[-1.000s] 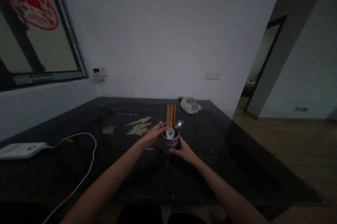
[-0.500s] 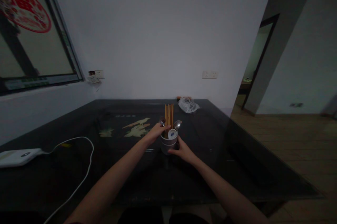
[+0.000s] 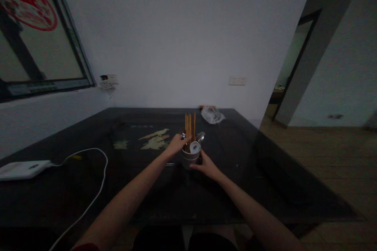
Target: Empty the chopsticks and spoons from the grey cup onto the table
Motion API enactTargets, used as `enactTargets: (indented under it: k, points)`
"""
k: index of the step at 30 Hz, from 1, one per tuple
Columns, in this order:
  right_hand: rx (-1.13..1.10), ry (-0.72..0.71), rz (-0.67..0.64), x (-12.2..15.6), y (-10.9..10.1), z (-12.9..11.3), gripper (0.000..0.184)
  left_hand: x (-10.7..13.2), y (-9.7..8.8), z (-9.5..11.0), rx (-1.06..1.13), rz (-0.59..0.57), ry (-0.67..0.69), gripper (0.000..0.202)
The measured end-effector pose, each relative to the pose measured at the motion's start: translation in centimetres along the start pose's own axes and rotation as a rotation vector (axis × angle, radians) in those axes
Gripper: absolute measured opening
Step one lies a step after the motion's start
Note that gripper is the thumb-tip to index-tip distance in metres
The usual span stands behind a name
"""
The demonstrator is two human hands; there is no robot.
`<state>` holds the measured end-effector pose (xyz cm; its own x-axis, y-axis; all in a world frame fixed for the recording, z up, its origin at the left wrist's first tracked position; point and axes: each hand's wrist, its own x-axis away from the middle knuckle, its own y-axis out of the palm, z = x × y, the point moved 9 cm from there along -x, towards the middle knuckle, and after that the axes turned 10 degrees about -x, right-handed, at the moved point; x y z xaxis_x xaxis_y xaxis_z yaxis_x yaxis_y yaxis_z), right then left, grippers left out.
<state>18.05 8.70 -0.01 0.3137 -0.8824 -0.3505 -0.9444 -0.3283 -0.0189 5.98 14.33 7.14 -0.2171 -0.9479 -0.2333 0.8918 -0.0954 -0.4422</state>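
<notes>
A grey-white utensil cup (image 3: 190,160) stands upright on the dark table. Several wooden chopsticks (image 3: 188,123) rise out of it. With them are a white ceramic spoon (image 3: 194,147), a metal spoon (image 3: 200,137) leaning right and another shiny metal spoon (image 3: 183,133) at the left. My left hand (image 3: 176,145) is closed at the chopsticks just above the rim, its thumb across their front; its other fingers are mostly hidden. Around the cup's right side curls my right hand (image 3: 208,165), thumb on the front, fingers partly hidden behind.
A white power bank-like device (image 3: 25,169) with a white cable (image 3: 103,180) lies on the left. Near the wall sits a crumpled clear plastic bag (image 3: 212,114). A dark flat object (image 3: 279,180) rests at the right. Wall sockets (image 3: 237,81) are above the table (image 3: 165,204).
Both hands stay at the cup, which remains in nearly the same place. A few chopsticks have shifted slightly apart at their tops. The view has tilted a little.
</notes>
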Motion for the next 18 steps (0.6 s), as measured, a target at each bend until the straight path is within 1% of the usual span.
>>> enactTargets:
  k: [6,12,18]
  points:
    - [0.006,0.004,0.002,0.0,0.0,0.0,0.083,0.1,-0.7,0.5,-0.131,0.065,0.056,0.028]
    - [0.005,-0.009,-0.001,-0.1,0.0,-0.2,0.081,0.6,-1.3,1.1,-0.157,0.098,0.033,0.027]
    - [0.003,-0.002,0.0,-0.1,0.0,0.0,0.081,0.7,-1.2,1.1,-0.124,0.133,0.052,0.03]
